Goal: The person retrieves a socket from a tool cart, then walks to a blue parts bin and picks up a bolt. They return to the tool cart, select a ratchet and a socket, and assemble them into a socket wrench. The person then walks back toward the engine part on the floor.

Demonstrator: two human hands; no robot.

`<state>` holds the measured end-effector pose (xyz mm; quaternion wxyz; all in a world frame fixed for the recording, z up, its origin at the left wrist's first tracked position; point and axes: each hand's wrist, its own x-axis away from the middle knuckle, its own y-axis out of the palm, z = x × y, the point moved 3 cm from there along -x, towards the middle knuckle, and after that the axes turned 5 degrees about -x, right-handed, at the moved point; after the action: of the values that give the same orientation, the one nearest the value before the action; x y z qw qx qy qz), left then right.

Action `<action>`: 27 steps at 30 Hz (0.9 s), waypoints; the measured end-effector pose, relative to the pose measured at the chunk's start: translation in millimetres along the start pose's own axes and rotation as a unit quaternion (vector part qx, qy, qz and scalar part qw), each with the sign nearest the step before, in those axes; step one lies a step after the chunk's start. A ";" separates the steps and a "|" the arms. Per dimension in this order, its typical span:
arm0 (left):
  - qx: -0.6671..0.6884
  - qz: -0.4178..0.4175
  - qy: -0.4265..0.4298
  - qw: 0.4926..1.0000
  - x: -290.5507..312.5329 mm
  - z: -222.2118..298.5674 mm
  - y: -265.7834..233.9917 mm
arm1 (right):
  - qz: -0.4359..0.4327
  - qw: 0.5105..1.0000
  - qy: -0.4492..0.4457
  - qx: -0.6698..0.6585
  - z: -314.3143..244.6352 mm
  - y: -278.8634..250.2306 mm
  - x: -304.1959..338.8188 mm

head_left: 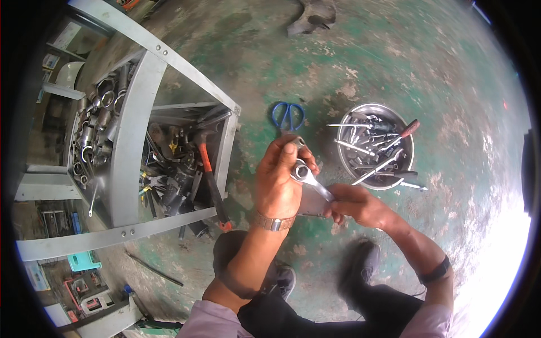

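My left hand, with a wristwatch on its wrist, is closed around a grey metal part whose upper end sticks out past the thumb. In my right hand the fingers pinch the shank of a shiny ring wrench. The ring end lies against my left fingers, with a round metal piece showing inside the ring. Below the wrench a flat grey plate shows between my hands; whether it belongs to the held part I cannot tell. Blue-handled scissors lie on the floor just beyond my left hand.
On the right stands a round metal bowl of screwdrivers, sockets and other tools, some jutting over its rim. A grey metal rack on the left holds wrenches, pliers and an orange-handled hammer. A dark rod lies nearby. My shoes are below my hands.
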<state>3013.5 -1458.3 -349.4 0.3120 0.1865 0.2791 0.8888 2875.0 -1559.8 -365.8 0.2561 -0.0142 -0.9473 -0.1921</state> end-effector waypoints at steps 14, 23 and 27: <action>-0.102 -0.062 0.008 0.993 26.7 19.6 15.5 | -0.029 0.993 -0.117 -0.004 -21.9 23.0 -8.3; 0.004 -0.068 0.024 0.997 24.5 32.6 3.9 | 0.066 0.983 -0.171 0.009 -29.8 17.4 -3.3; -0.006 -0.042 0.023 0.999 23.5 32.5 -3.0 | 0.121 0.962 -0.242 0.034 -33.3 5.9 -5.6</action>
<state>3014.0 -1428.5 -322.4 0.3438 0.1525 0.2879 0.8807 2896.6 -1566.4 -339.9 0.0405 -0.1658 -0.9782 -0.1187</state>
